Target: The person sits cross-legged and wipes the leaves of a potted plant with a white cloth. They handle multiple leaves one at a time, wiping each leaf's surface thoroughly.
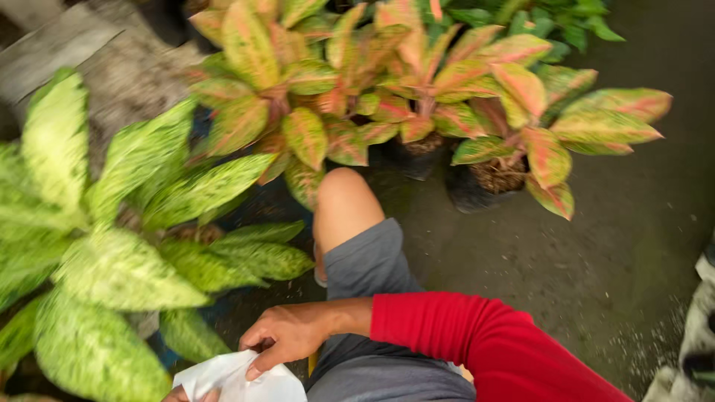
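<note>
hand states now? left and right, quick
Right hand: closed, pinching the white plastic bag.
Left hand: only a sliver shows at the bottom edge under the bag; grip cannot be told.

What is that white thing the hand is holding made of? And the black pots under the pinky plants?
The white thing in the right hand looks like thin plastic or paper: crumpled, soft, faintly glossy. The black pots look like soft plastic grow bags, dull and saggy, though blur leaves it unsure.
</note>
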